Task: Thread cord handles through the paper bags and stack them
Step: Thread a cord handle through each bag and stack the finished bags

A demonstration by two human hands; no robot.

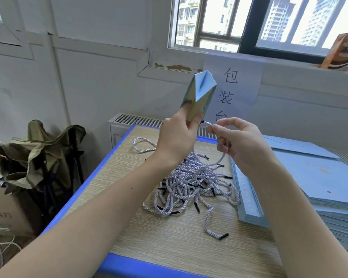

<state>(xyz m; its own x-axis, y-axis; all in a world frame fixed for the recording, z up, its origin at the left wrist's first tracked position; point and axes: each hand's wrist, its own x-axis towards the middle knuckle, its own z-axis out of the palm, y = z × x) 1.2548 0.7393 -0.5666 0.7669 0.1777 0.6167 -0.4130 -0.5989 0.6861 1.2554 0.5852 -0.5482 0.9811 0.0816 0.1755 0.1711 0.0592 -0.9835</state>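
Bag [199,97] is the landmark: a pale blue paper one, held up in the air above the far end of the table [169,237], mouth toward the camera, part opened so the gold-looking inside shows. The left hand [177,137] grips it at the lower edge, thumb on the near face and a finger laid up the left side. Just right of the bag's lower corner, the right hand [243,143] pinches a cord [210,123] between thumb and forefinger close behind its black tip, and that tip sits right at the bag's edge beside the left thumb; the cord's tail loops down under the right palm.

The step looks like feeding the tip through a punched hole. To do it well, I would keep the pinch close behind the stiff tip (the twisted part bends and buckles), hold the bag wall flat and still with the left thumb, aim straight at the hole, then draw the slack through from the inside. Whether the tip is already in a hole I cannot tell.

Below the bag lies a heap of cords [191,185]; below and right of it, a stack [319,187] of flat blue bags.

Behind the bag, to its right, a paper sign [232,85] on the wall reads 包装台. A carton [6,213] far down to the left bears print too blurred to read.
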